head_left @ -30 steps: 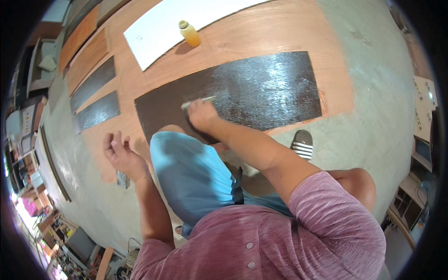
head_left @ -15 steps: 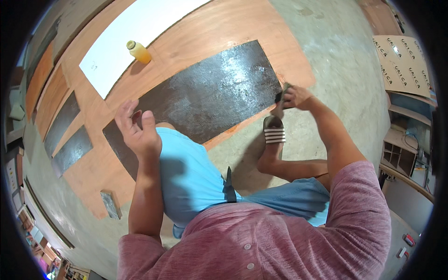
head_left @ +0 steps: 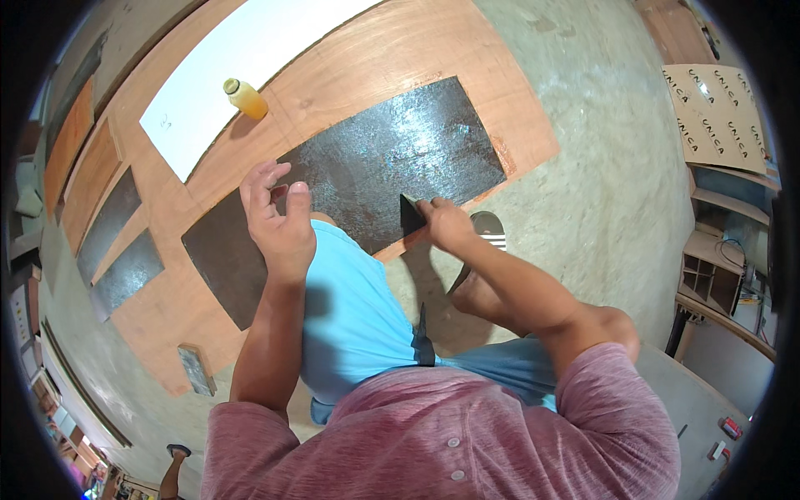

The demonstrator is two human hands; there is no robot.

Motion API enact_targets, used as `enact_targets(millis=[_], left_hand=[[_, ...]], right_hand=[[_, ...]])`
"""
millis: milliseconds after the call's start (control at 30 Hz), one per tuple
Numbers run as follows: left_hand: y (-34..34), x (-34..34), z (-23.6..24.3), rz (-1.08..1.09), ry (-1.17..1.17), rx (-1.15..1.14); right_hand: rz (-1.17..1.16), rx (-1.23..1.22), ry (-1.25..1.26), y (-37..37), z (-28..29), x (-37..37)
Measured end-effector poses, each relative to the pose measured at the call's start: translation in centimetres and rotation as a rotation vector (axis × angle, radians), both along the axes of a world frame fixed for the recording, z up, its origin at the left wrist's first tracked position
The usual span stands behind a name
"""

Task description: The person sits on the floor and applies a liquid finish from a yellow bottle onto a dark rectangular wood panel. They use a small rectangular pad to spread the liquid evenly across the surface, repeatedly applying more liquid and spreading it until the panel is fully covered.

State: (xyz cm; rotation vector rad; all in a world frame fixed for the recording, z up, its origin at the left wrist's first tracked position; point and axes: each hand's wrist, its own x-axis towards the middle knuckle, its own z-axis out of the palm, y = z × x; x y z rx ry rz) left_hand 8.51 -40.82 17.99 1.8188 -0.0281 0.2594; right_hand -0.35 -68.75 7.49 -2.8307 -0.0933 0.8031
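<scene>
My right hand (head_left: 448, 225) is closed on a thin flat scraper (head_left: 407, 200), mostly hidden by my fingers, at the near edge of a dark sheet (head_left: 358, 158). That sheet has a wet-looking shine and lies on a larger reddish plywood board (head_left: 308, 79). Over the sheet's left part hovers my left hand (head_left: 282, 225), its fingers spread and partly curled, with nothing in it. Part of the dark surface is hidden behind this hand and my knee.
A yellow bottle (head_left: 246, 99) stands beside a white panel (head_left: 187, 125). Smaller dark pieces (head_left: 129, 267) lie at the left, and a small grey-topped block (head_left: 197, 370) sits nearer. My sandalled foot (head_left: 487, 229) is beside the board; shelves (head_left: 712, 267) line the right.
My right hand has swept left with the scraper, from the dark sheet's right corner to its near edge. My left hand has shifted slightly right. My right knee has risen into view.
</scene>
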Motion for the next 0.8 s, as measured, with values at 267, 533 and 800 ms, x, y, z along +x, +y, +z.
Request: enact_targets(millis=[267,533,800], left_hand=[[-0.2,0.5,0.3,0.058,-0.007,-0.04],[-0.2,0.4,-0.3,0.027,0.015,0.011],[-0.1,0.1,-0.1,0.03,0.002,0.009]], right_hand=[[-0.331,-0.18,-0.009,-0.8,-3.7,3.7],[-0.065,0.15,-0.001,1.4,-1.7,-0.5],[-0.451,-0.031,-0.111,-6.7,-3.2,5.4]])
